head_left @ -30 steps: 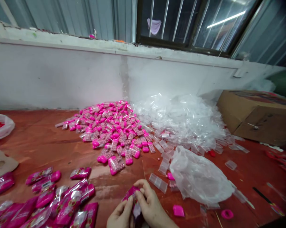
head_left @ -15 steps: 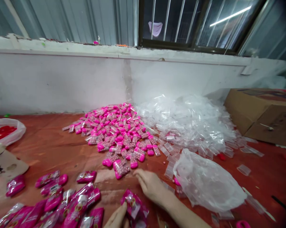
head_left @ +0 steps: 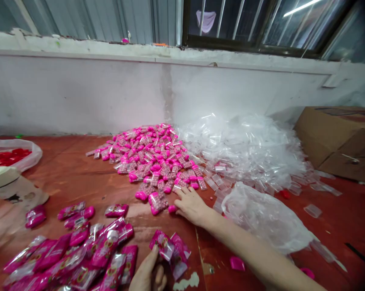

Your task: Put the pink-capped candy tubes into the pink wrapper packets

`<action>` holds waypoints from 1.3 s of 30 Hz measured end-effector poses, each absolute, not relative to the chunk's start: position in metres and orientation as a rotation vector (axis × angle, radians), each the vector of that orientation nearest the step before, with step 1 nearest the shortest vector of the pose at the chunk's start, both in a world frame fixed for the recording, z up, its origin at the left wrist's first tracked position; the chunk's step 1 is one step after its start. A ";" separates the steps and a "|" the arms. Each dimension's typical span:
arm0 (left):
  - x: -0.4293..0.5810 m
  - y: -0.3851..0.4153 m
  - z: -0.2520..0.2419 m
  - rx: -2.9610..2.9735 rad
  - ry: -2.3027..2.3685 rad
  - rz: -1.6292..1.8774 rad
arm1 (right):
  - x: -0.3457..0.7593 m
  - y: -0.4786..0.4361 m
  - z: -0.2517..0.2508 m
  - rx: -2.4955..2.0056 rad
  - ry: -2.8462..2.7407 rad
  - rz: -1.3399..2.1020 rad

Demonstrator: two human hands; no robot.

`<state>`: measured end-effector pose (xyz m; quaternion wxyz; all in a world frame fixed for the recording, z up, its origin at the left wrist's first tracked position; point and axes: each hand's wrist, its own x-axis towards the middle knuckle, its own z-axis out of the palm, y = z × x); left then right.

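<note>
One left hand (head_left: 146, 275) and one right hand (head_left: 190, 204); one cardboard box (head_left: 336, 141), far right; one mug (head_left: 28, 192), left; two plastic bags, one at left (head_left: 34, 155) and one at right (head_left: 261, 214). Two heaps lie farther off, pink-capped containers (head_left: 149, 149) and clear containers (head_left: 246, 145), each too dense to count. Glossy pink packets (head_left: 106, 247) at near left overlap but exceed ten.

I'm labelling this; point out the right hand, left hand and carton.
Right hand (head_left: 192, 205): head view, back of the hand.
Left hand (head_left: 145, 273): head view, thumb base.
Carton (head_left: 334, 139): head view, side panel.
</note>
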<state>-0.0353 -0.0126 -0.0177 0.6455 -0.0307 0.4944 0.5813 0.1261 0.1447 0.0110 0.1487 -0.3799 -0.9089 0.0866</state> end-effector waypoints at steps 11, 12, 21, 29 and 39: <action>-0.008 -0.019 0.011 -0.362 1.082 1.396 | 0.137 0.002 -0.018 -1.114 -1.402 1.758; -0.007 -0.020 0.011 -0.357 1.088 1.399 | 0.134 -0.005 -0.023 -1.113 -1.356 1.763; -0.004 -0.024 0.017 -0.353 1.106 1.434 | 0.132 -0.022 -0.034 -1.207 -1.386 1.589; 0.002 -0.026 0.015 -0.276 1.108 1.415 | 0.136 -0.026 -0.019 -1.101 -1.500 1.514; 0.000 -0.024 0.012 -0.361 1.093 1.389 | 0.136 -0.028 -0.024 -0.932 -1.001 1.935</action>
